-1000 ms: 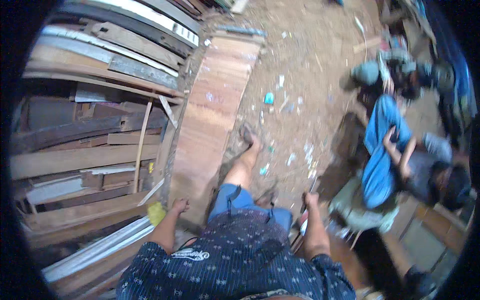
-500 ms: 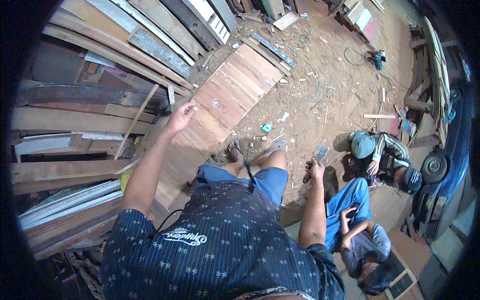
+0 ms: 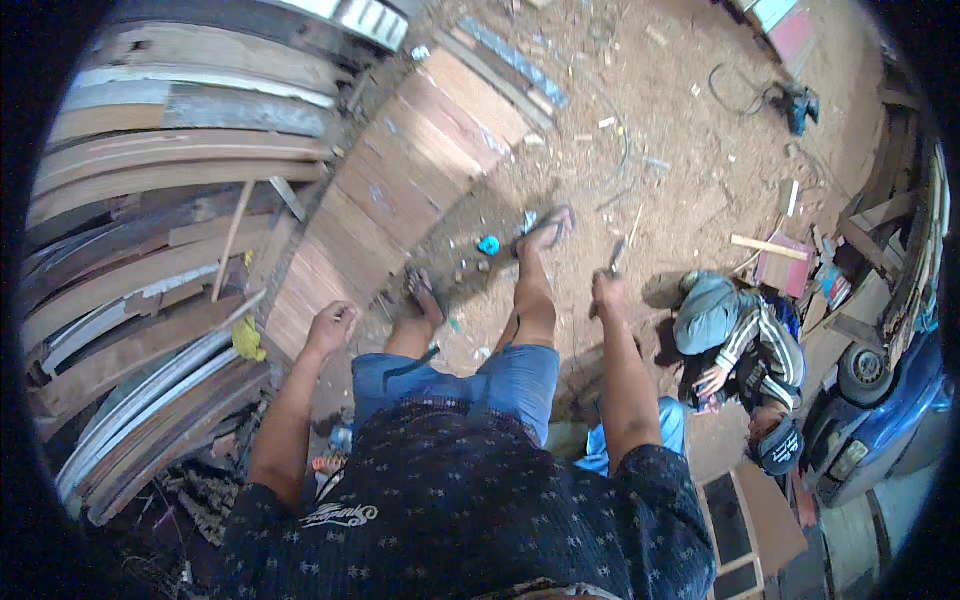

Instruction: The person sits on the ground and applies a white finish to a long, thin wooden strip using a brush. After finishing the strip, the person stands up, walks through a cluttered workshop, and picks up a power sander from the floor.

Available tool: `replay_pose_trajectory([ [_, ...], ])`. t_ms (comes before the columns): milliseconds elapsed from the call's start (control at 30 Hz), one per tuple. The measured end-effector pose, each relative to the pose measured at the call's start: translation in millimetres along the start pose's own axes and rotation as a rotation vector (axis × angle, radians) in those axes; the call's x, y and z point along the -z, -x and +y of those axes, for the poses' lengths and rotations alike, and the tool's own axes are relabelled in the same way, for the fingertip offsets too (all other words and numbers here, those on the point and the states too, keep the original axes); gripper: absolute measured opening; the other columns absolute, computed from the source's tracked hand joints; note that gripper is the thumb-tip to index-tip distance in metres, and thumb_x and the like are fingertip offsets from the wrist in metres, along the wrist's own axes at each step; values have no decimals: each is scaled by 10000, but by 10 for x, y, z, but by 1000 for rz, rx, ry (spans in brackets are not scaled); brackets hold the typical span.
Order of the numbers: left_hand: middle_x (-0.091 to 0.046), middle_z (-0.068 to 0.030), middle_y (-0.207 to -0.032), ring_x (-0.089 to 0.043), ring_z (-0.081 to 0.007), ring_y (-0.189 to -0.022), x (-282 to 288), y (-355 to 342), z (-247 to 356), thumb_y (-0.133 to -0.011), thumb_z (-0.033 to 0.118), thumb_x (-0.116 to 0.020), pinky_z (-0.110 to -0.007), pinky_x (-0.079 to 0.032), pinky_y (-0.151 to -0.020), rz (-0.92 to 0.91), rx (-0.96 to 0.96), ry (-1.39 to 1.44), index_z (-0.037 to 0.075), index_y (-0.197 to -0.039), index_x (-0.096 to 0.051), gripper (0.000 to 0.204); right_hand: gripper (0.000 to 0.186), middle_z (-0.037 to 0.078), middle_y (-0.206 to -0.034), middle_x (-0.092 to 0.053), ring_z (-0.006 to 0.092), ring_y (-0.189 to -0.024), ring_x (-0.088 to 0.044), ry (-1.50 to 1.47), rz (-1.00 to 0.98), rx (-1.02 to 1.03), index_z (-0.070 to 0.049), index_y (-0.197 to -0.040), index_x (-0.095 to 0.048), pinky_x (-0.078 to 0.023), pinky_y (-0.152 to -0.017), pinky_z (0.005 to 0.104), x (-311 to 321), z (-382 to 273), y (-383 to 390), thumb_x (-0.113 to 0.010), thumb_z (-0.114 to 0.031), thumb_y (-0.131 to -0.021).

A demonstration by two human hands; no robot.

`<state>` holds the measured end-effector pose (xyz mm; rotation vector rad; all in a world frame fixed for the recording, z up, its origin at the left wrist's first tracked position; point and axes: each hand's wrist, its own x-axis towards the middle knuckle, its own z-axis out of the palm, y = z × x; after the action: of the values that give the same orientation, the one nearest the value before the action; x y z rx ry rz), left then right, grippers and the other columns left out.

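Observation:
My right hand grips a putty knife, its blade pointing forward and seen nearly edge-on. To the left, my left hand hangs with its fingers curled in, and nothing shows in them. It is nearest to a long panel of joined wooden boards, which lies on the ground and runs away to the upper right. Pale smears mark several of the boards. Beside the panel, near my feet, a turquoise tape measure lies on the dirt.
Stacked planks line the left side. A crouching person in a cap is close on my right, with a blue vehicle beyond. A corded power tool lies at the far right. Wood scraps litter the dirt floor.
I have stepped forward with my right foot. My left hand has dropped back from the panel and its fingers have curled. The putty knife has turned edge-on. The seated person has mostly left view.

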<state>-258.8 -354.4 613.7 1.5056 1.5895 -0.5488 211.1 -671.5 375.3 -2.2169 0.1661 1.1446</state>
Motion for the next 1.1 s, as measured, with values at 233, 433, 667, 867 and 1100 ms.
replay_pose_trajectory([
  [233,-682,-105,-971,-629,-147,-860,-311,-521,495,-970,227,-584,-296,-505,-800,-28,-198,68,-5,-1170,-624,309,218,116,-632,-614,211,-483,-592,22,-21,-253,18,-800,-599,-466,-437,362,-2018,778,-1056,-669,-187,-830],
  [433,-639,-67,-888,-589,-134,-804,-408,-1049,-731,-965,221,-603,-292,-484,-765,-29,51,-27,7,-1155,-622,287,533,241,-800,-674,406,-796,-650,168,173,-53,100,-917,-650,-511,-766,446,-3791,1341,-1244,-810,-375,-737],
  [667,-628,-37,-847,-603,-124,-748,-146,-718,-3069,-969,241,-601,-302,-498,-658,45,493,51,24,-1148,-628,283,663,303,-1030,-592,438,-1030,-555,248,378,-138,110,-1000,-630,-454,-929,474,-4824,1781,-1287,-861,-420,-675],
  [867,-674,-62,-937,-629,-132,-815,8,-1015,-3120,-975,237,-593,-295,-518,-740,55,381,94,9,-1196,-620,318,600,249,-970,-625,400,-935,-612,376,560,8,58,-982,-645,-484,-867,487,-4806,1876,-1551,-865,-389,-647],
  [1100,-701,-108,-972,-651,-178,-855,105,-1017,-1494,-949,287,-626,-315,-514,-776,32,5,-90,26,-1182,-636,350,521,186,-995,-698,310,-930,-661,-39,145,44,-13,-1029,-669,-499,-843,412,-3571,939,-560,-853,-346,-673],
])
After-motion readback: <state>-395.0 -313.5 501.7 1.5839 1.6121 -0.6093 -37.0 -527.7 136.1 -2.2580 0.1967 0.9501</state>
